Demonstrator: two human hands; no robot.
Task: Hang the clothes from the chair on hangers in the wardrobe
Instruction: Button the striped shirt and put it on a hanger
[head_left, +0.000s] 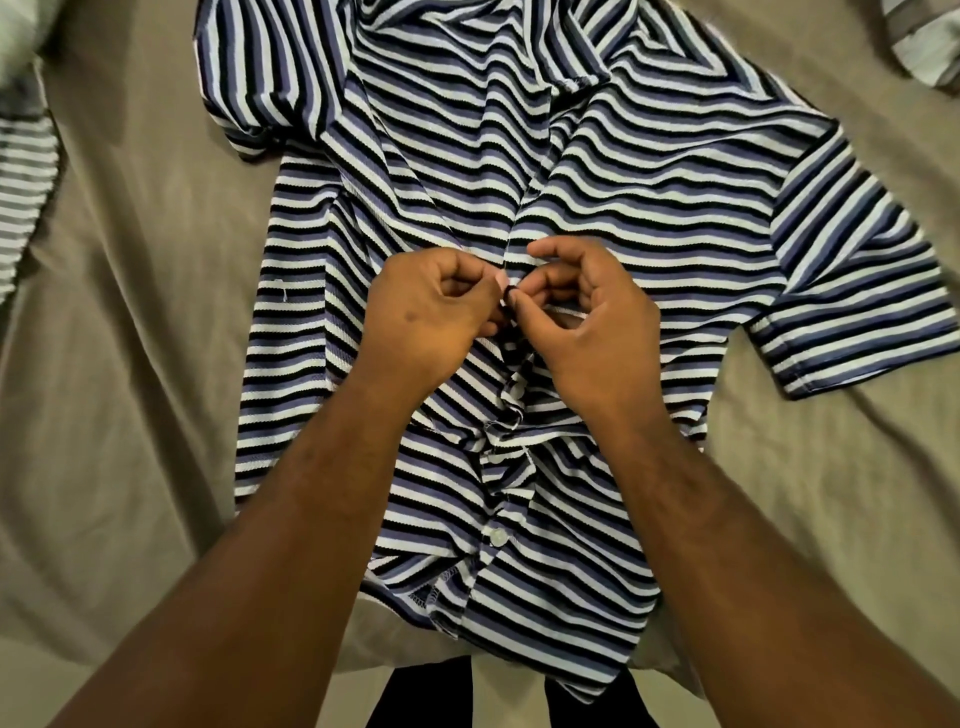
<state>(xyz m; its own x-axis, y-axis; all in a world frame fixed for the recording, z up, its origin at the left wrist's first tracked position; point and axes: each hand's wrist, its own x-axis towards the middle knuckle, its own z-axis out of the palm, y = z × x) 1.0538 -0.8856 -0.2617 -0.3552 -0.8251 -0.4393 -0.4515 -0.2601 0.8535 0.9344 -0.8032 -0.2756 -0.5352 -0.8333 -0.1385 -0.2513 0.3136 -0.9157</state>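
Head view: shirt front pinched at mid-frame, with slip and drag as the risks

The striped shirt (623, 171) is spread across the tan sheet (130, 312) and fills the centre of the frame. Its front opening is pinched by the left hand (426, 312) and the right hand (587, 322), which are brought together with fingers curled on the fabric edge. Whether a button is being fastened or undone cannot be told, since the fingertips cover the spot.

The edge could be lost if the pinch is slackened. The cloth bunched just below the hands could be dragged further askew by a hard pull. The hem lies at the sheet's near edge, bottom centre, below a white button (497, 537), so the shirt could be slid off by a tug toward the body.

Open sheet is left at both sides. One other striped garment (26, 171) at upper left and a pale garment (930, 47) at upper right are kept apart from the shirt.
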